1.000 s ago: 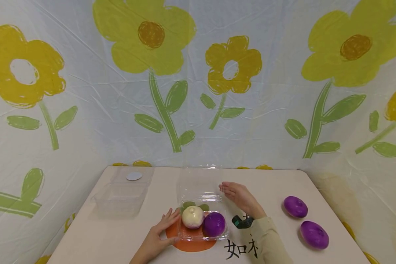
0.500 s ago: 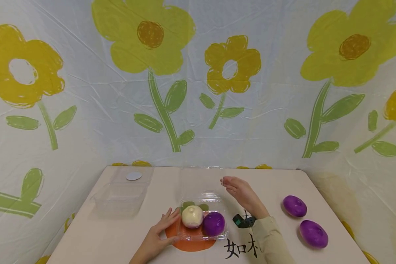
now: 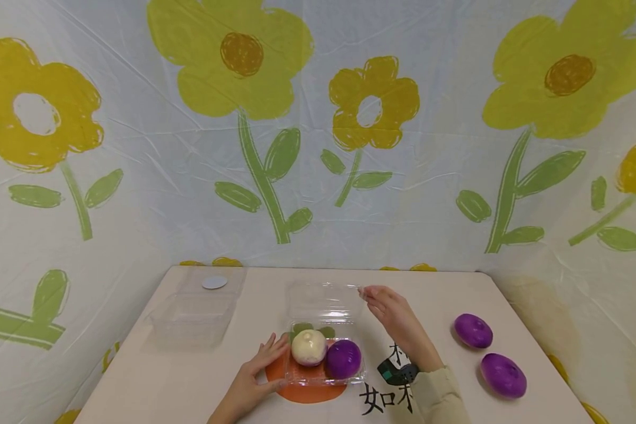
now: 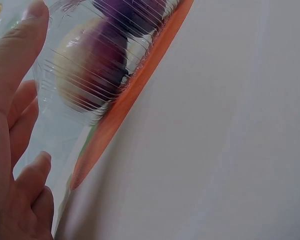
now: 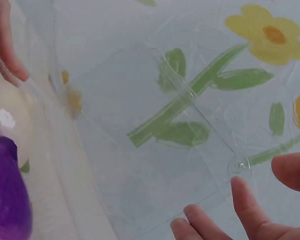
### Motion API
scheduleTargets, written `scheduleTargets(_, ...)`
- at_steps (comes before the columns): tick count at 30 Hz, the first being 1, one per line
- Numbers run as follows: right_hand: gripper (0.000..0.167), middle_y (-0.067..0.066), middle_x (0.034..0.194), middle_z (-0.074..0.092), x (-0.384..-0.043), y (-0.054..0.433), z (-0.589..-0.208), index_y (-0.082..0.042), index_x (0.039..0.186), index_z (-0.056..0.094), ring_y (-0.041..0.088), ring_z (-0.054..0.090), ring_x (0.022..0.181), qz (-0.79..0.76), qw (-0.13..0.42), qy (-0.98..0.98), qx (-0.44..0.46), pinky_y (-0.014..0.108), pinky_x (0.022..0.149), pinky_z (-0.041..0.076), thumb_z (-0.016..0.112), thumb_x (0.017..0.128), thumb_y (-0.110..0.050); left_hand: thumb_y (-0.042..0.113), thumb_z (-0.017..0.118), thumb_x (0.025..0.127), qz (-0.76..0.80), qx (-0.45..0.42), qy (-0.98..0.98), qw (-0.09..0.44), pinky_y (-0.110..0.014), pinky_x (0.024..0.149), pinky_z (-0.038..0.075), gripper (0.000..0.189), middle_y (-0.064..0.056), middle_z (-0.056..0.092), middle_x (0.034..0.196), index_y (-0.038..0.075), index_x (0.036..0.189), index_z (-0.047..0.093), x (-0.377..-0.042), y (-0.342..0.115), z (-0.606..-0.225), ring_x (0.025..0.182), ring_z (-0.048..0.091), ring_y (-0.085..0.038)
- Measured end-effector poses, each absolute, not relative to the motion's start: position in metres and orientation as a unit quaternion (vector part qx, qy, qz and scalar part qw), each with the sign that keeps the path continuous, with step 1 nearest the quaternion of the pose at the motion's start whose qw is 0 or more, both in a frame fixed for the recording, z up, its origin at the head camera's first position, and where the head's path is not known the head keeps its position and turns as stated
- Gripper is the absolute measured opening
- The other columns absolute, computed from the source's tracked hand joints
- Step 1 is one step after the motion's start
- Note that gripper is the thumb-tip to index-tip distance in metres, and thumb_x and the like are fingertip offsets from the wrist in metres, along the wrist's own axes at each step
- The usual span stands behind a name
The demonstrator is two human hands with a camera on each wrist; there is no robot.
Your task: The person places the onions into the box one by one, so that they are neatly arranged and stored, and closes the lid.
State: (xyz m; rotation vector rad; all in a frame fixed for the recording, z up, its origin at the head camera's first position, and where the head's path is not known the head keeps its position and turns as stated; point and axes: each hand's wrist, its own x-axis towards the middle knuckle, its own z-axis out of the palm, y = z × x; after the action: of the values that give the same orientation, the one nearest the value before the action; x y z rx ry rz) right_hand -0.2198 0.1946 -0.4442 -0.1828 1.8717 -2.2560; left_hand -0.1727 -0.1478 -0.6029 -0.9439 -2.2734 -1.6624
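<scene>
In the head view, a clear plastic clamshell box (image 3: 324, 381) stands on the table with its hinged lid (image 3: 323, 297) raised at the back. Inside lie a pale, purple-bottomed turnip (image 3: 309, 347) and a purple turnip (image 3: 344, 359), side by side. My left hand (image 3: 257, 368) rests against the box's left side, fingers extended and thumb near the front corner. At the lid's right corner, my right hand (image 3: 389, 309) touches the plastic with its fingertips. The right wrist view shows the index fingertip (image 5: 240, 187) at a round corner tab, with the thumb (image 5: 292, 170) apart from it.
Another clear box (image 3: 191, 321) stands at the back left, its lid tipped back with a pale round sticker (image 3: 214, 282). Two purple turnips (image 3: 473, 331) lie on the table's right side. A flower-print cloth (image 3: 434, 176) surrounds the table. Black characters (image 3: 387, 399) mark the tabletop.
My right hand has moved slightly right, and the lid's top edge has swung forward toward the box base. The left hand and the turnips stay in place.
</scene>
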Motion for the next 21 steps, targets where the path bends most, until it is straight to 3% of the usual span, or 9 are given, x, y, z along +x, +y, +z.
scheduleTargets(9, 0.035, 0.022, 0.144, 0.048, -0.196, 0.189, -0.45, 0.011, 0.118, 0.051, 0.031, 0.038, 0.141, -0.752, 0.071, 0.654, -0.035, 0.037, 0.115, 0.029, 0.051, 0.103, -0.021, 0.015, 0.079, 0.084, -0.564, -0.306, -0.762, 0.088, -0.014, 0.115, 0.008, 0.061, -0.014, 0.046, 0.15, 0.008, 0.14, 0.057, -0.171, -0.144, -0.599, 0.147, 0.023, -0.037)
scheduleTargets(17, 0.027, 0.024, 0.142, 0.05, -0.181, 0.184, -0.46, 0.01, 0.108, 0.055, 0.032, 0.039, 0.14, -0.766, 0.036, 0.641, -0.014, 0.025, 0.108, 0.037, 0.055, 0.101, -0.016, 0.008, 0.081, 0.081, -0.568, -0.322, -0.749, 0.11, -0.018, 0.117, 0.011, 0.062, -0.018, 0.049, 0.147, 0.003, 0.138, 0.058, -0.171, -0.145, -0.596, 0.144, 0.029, -0.04)
scheduleTargets(21, 0.024, 0.024, 0.141, 0.052, -0.176, 0.183, -0.467, 0.008, 0.106, 0.058, 0.032, 0.041, 0.139, -0.765, 0.027, 0.644, -0.006, 0.028, 0.109, 0.037, 0.058, 0.099, -0.015, 0.006, 0.075, 0.086, -0.592, -0.283, -0.748, 0.103, -0.017, 0.114, 0.017, 0.052, -0.017, 0.053, 0.144, 0.002, 0.136, 0.059, -0.171, -0.144, -0.59, 0.142, 0.034, -0.037)
